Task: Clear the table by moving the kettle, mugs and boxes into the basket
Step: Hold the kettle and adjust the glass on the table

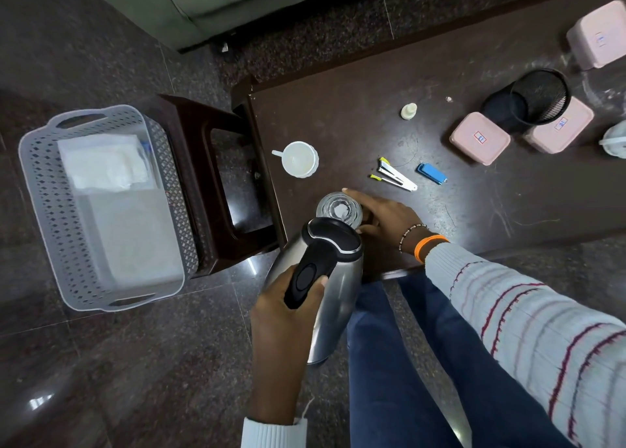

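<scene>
Basket (40,190) far left on the floor, grey perforated plastic, white paper or cloth (101,162) lying in its far end, a pale flat box-like shape below that. Just right of it, dark brown stool (216,149), tucked against the table (372,108) edge. White mug (299,159) near the table's left edge, upright, handle pointing left. Below that, left hand (288,298) wrapped tight round the black handle of the steel kettle (335,298), thumb on the handle's right side; kettle held off the table, past its near left corner, over the floor and beside blue-trousered legs (406,363), black lid closed. Touching the kettle's lid edge in this view, clear glass mug (338,208) standing on the table, right hand (386,217) curled around its right side, fingers pressed to the glass; beaded bracelet and orange band (428,246) at the wrist, striped white sleeve (525,312) behind. Further right on the table: small cream bottle (408,111), white stapler (396,176) with yellow tips lying open, blue stapler (432,173) near it. Then pink box (479,139), black mesh pen cup (538,98) tipped over between it and a second pink box (562,132). Third pink box (598,34) at the far right corner, well apart from the others. White object (614,139) cut off by the right edge, unclear what
</scene>
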### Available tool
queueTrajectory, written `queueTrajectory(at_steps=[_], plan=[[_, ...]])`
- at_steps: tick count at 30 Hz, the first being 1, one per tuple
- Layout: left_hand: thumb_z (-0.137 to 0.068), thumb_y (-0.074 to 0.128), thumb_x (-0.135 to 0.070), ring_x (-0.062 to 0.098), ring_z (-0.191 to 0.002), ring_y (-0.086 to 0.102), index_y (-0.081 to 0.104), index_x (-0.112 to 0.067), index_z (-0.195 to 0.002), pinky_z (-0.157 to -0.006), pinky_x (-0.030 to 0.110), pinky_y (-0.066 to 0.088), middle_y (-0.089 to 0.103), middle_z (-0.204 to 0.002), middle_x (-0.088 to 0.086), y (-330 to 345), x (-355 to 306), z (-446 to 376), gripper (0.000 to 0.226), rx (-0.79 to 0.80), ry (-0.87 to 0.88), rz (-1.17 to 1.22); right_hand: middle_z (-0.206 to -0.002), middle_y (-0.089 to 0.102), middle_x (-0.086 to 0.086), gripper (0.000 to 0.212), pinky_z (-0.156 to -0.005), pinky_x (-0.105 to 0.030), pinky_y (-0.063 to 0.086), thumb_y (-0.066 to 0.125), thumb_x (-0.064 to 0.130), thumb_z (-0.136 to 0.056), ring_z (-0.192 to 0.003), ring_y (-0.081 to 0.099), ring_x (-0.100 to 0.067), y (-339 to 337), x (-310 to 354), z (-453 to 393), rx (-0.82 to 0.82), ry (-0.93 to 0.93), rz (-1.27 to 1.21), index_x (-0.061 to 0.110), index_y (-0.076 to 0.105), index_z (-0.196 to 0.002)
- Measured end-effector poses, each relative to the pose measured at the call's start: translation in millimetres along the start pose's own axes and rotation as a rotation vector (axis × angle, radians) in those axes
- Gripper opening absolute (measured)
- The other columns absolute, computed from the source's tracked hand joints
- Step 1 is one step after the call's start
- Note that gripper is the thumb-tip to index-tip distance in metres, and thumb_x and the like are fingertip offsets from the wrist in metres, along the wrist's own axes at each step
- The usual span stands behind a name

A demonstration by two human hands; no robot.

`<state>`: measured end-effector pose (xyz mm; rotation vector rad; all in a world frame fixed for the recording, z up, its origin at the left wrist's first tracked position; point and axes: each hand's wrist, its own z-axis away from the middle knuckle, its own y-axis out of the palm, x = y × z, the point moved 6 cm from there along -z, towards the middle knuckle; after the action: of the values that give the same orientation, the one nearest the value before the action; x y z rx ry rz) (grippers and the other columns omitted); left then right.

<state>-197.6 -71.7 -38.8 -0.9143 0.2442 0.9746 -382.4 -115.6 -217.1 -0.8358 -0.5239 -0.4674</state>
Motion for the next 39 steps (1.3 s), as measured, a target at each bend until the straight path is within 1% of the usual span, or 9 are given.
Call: queueTrajectory(at_steps=[6, 10, 13, 17, 20, 24, 29, 36, 39], plan=[[-0.079, 0.070, -0.027, 0.009, -0.065, 0.059, 0.060, -0.043, -0.067, -0.053, 0.008, 0.041, 0.065, -0.071, -0.010, -0.6, -6.0, -2.4, 0.023, -0.006, 0.038, -0.028, -0.127, 0.060, -0.005, 0.080, -0.087, -0.042, 0.050, 0.065, 0.033, -0.081, -0.110, 0.059, -0.031, 1.7, -4.1, -0.5, -0.011, 0.012, 0.025, 0.043, 0.016, -0.144], [-0.079, 0.070, -0.026, 0.011, -0.065, 0.059, 0.060, -0.041, -0.066, -0.053, 0.010, 0.041, 0.065, -0.071, -0.009, -0.8, -5.4, -3.1, 0.023, -0.002, 0.053, -0.041, -0.125, 0.061, -0.006, 0.080, -0.087, -0.044, 0.052, 0.064, 0.037, -0.082, -0.110, 0.059, -0.032, 1.6, -5.2, -1.6, -0.007, 0.016, 0.042, 0.044, 0.015, -0.144], [-0.079, 0.070, -0.029, 0.010, -0.065, 0.060, 0.060, -0.045, -0.067, -0.056, 0.013, 0.043, 0.065, -0.069, -0.009, 0.0, -4.2, -1.9, 0.023, 0.003, 0.057, -0.053, -0.124, 0.061, -0.007, 0.080, -0.086, -0.044, 0.053, 0.064, 0.037, -0.082, -0.109, 0.059, -0.032, 1.1, -4.7, -1.2, -0.001, 0.015, 0.058, 0.043, 0.014, -0.144], [-0.079, 0.069, -0.030, 0.004, -0.067, 0.060, 0.057, -0.049, -0.068, -0.055, 0.008, 0.043, 0.064, -0.072, -0.017, -1.8, -4.9, -1.3, 0.026, -0.012, 0.074, -0.075, -0.123, 0.060, -0.008, 0.080, -0.085, -0.044, 0.053, 0.064, 0.034, -0.083, -0.104, 0.061, -0.032, 0.9, -1.6, -0.7, -0.010, 0.006, 0.090, 0.041, 0.015, -0.145], [-0.080, 0.069, -0.028, -0.001, -0.066, 0.060, 0.058, -0.045, -0.071, -0.054, 0.005, 0.041, 0.064, -0.072, -0.021, -5.2, -4.6, -2.4, 0.022, -0.025, 0.074, -0.050, -0.123, 0.059, -0.009, 0.080, -0.084, -0.045, 0.054, 0.063, 0.032, -0.083, -0.102, 0.061, -0.033, 2.2, 0.2, 0.9, -0.024, 0.004, 0.103, 0.040, 0.014, -0.146], [-0.079, 0.071, -0.026, 0.001, -0.059, 0.059, 0.063, -0.037, -0.075, -0.052, 0.006, 0.041, 0.066, -0.061, -0.008, -6.9, -2.8, -3.4, 0.014, -0.027, 0.074, -0.008, -0.121, 0.059, -0.009, 0.078, -0.081, -0.041, 0.052, 0.062, 0.031, -0.084, -0.100, 0.061, -0.032, 4.4, -0.2, 3.3, -0.045, 0.008, 0.056, 0.039, 0.016, -0.146], [-0.079, 0.070, -0.030, 0.006, -0.063, 0.060, 0.069, -0.030, -0.079, -0.053, 0.010, 0.043, 0.066, -0.062, -0.005, -6.9, 2.5, -4.0, 0.001, -0.016, 0.061, -0.011, -0.124, 0.060, -0.008, 0.077, -0.082, -0.039, 0.050, 0.064, 0.030, -0.083, -0.103, 0.060, -0.031, 2.6, -0.4, 3.1, -0.054, -0.001, 0.037, 0.038, 0.019, -0.145], [-0.079, 0.070, -0.030, 0.010, -0.064, 0.060, 0.063, -0.037, -0.073, -0.054, 0.011, 0.042, 0.066, -0.062, -0.002, -4.0, 1.6, -5.6, 0.012, -0.009, 0.076, -0.017, -0.125, 0.061, -0.005, 0.077, -0.081, -0.040, 0.051, 0.064, 0.033, -0.082, -0.106, 0.060, -0.031, 1.6, -1.3, 2.5, -0.068, -0.006, 0.068, 0.039, 0.020, -0.145], [-0.079, 0.070, -0.030, 0.006, -0.060, 0.059, 0.066, -0.032, -0.074, -0.052, 0.010, 0.042, 0.066, -0.061, -0.004, -4.7, 5.4, -5.2, 0.007, -0.012, 0.053, -0.012, -0.124, 0.062, -0.005, 0.077, -0.081, -0.040, 0.051, 0.065, 0.032, -0.082, -0.105, 0.061, -0.032, 2.9, -1.9, 2.4, -0.073, 0.001, 0.059, 0.041, 0.021, -0.144]])
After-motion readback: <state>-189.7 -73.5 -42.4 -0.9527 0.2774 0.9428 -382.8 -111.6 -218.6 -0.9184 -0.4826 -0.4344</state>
